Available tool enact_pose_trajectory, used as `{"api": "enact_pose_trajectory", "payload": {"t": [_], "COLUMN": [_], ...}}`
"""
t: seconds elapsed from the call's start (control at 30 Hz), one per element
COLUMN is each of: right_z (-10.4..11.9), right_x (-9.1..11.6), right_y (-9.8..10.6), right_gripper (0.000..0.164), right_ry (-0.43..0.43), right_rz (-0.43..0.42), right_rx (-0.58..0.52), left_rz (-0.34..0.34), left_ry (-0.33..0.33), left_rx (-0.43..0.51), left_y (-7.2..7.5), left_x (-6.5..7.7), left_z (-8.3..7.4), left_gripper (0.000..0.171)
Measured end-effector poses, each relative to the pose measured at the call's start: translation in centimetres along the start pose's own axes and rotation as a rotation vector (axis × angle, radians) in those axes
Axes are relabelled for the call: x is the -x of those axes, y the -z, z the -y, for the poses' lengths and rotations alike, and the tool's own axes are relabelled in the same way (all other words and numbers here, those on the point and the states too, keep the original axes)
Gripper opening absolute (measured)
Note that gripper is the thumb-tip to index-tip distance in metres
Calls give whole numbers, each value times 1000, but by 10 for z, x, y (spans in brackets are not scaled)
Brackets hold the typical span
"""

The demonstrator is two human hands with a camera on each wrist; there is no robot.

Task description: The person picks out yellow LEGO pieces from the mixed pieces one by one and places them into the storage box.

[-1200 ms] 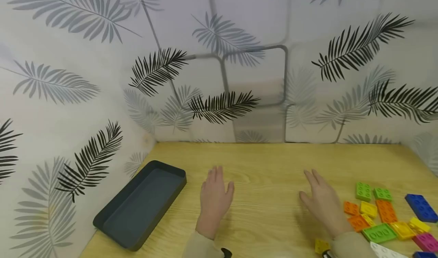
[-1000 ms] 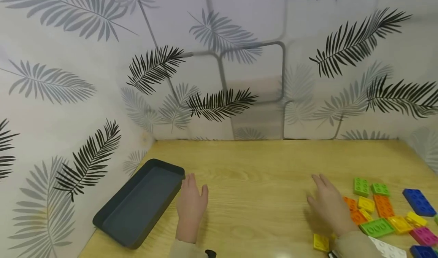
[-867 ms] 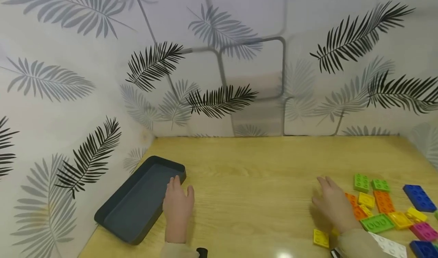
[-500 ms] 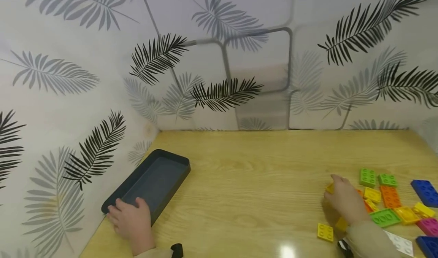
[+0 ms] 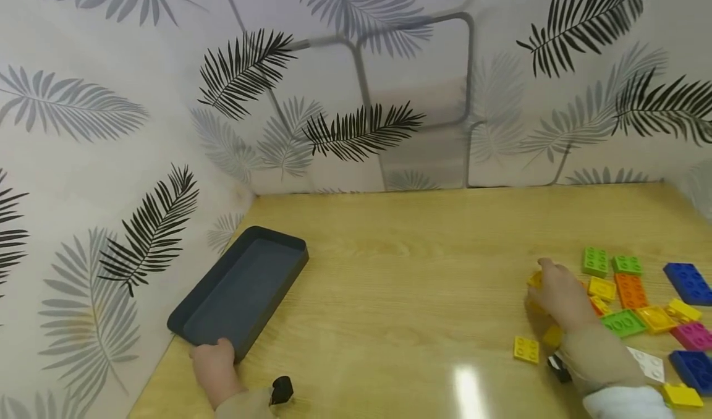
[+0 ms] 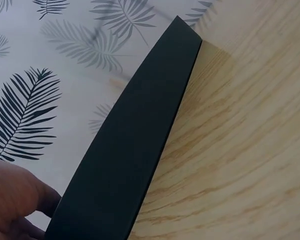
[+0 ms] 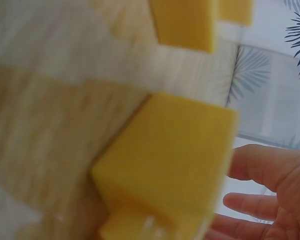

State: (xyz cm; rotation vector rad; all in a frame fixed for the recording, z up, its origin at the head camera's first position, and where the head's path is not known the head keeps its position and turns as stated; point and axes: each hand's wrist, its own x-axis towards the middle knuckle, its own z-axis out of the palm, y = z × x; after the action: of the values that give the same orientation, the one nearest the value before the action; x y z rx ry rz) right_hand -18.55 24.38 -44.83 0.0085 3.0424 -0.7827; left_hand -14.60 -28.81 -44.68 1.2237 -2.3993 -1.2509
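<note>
A dark grey rectangular tray (image 5: 278, 308) lies slantwise on the left of the table. At its near corner my left hand (image 5: 213, 369) grips the rim. In the left wrist view the hand (image 6: 15, 202) sits at the end of the tray's long side wall (image 6: 125, 130). On the right, my right hand (image 5: 562, 298) curls over a yellow toy brick (image 5: 535, 279) and pinches it, partly covering it. Another yellow brick (image 5: 552, 337) is below that wrist. A yellow brick (image 7: 170, 150) hides the right hand's (image 7: 285, 195) fingertips in the right wrist view.
A yellow brick (image 5: 525, 349) lies left of the right wrist. Several green, orange, yellow, pink, white and blue bricks spread right of that hand, including a blue one (image 5: 690, 283) and a white one (image 5: 648, 364). A leaf-patterned wall (image 5: 345, 85) encloses the table's back and left.
My left hand has gone from the table's middle leftward to the tray's near corner and taken hold of it. My right hand has moved slightly right and curled in at the yellow brick.
</note>
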Motion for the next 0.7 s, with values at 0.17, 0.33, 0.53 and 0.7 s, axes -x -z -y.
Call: {"api": "enact_pose_trajectory", "payload": {"t": [0.17, 0.33, 0.53, 0.7], "right_z": [-2, 3, 7, 5], "right_x": [-6, -13, -21, -16], "right_y": [2, 1, 3, 3], "right_gripper": [51, 45, 37, 39], "right_ry": [-23, -44, -46, -50], "right_rz": [25, 26, 42, 75], "right_rx": [11, 30, 46, 28], "left_rz": [-14, -16, -45, -17], "left_ry": [-26, -108, -202, -251], "left_rx": [-45, -90, -80, -114], "left_y": [0, -1, -7, -17], "left_x": [3, 7, 17, 29], "left_z": [2, 2, -7, -9], "left_gripper": [49, 41, 40, 41]}}
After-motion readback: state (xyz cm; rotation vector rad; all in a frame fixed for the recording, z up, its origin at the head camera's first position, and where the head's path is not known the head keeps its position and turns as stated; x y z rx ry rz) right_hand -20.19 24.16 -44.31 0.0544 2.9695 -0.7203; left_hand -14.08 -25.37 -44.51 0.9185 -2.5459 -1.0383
